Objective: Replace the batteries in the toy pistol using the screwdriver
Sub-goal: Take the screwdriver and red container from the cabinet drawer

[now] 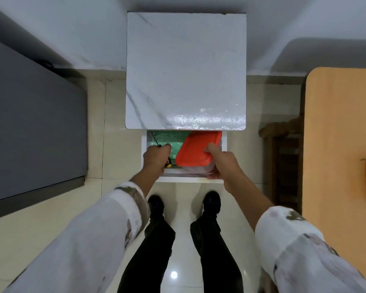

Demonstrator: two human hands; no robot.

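An open white drawer juts out below the white marble tabletop. Inside it my left hand is curled round a screwdriver; a yellow-and-black end shows below the fist and a thin shaft pokes out above it. My right hand grips a clear plastic box with a red lid, thumb on the lid and fingers under the near edge. The box sits tilted in the drawer's right half. No toy pistol or batteries are in sight.
Green lining covers the drawer bottom. A dark grey cabinet stands at the left, an orange table at the right. My black shoes stand on the pale tiled floor in front of the drawer.
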